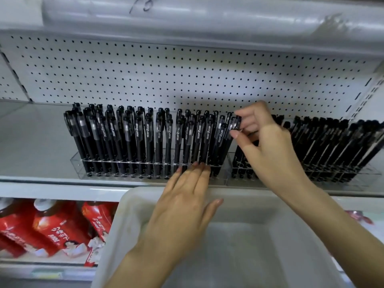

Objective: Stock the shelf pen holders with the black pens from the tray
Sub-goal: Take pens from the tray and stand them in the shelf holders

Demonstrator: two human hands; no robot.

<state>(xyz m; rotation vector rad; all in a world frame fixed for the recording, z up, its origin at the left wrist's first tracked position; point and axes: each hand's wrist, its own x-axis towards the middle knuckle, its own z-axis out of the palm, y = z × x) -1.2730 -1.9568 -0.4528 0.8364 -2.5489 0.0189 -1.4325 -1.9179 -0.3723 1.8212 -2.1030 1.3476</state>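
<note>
Right hand [268, 146] pinched a black pen [232, 125] by its cap at the left holder's [75, 163] right end, along the shelf's [31, 142] front edge, left hand [182, 204] spread flat bracing it, and a hard shove risked toppling that leaning row!

Black pens [128, 138] are crowding the left pen holder [75, 163] and the right pen holder [372, 172]. Open room is lying above the caps, in front of the pegboard [187, 69]. Bare shelf [31, 142] is stretching free at the left. The tray [124, 215] is sitting just below the shelf's front edge.
</note>
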